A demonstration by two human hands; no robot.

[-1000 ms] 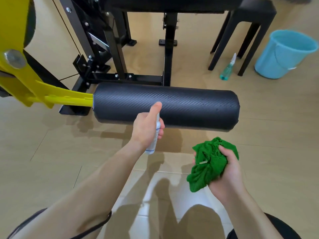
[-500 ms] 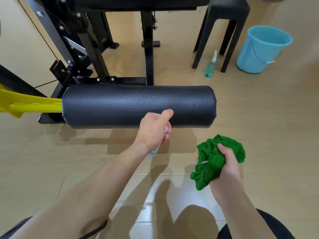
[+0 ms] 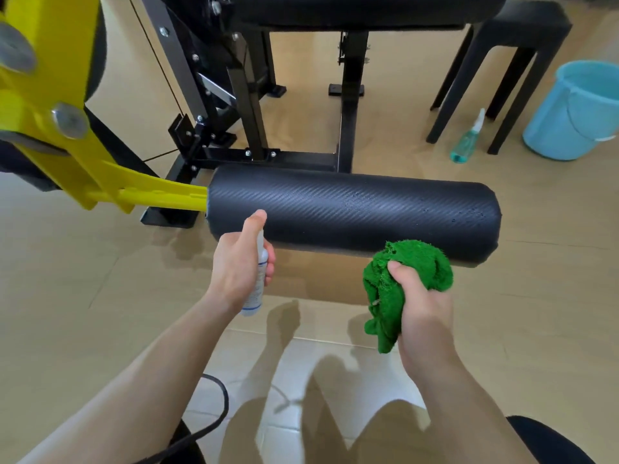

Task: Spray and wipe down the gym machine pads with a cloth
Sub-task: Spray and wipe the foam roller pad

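A black cylindrical roller pad lies across the middle of the head view, fixed to a yellow lever arm. Small droplets dot its right half. My left hand grips a small white spray bottle just in front of the pad's left part, forefinger on top of the nozzle. My right hand holds a bunched green cloth, whose top overlaps the pad's lower right edge. A longer black seat pad spans the top.
The machine's black steel frame stands behind the roller. A black stool is at the back right, with a teal spray bottle on the floor by its legs and a blue bucket beyond. A black cable hangs by my left arm.
My left hand with the spray bottle has shifted from the roller's middle toward its left end. My right hand has raised the green cloth up to the pad's lower edge.
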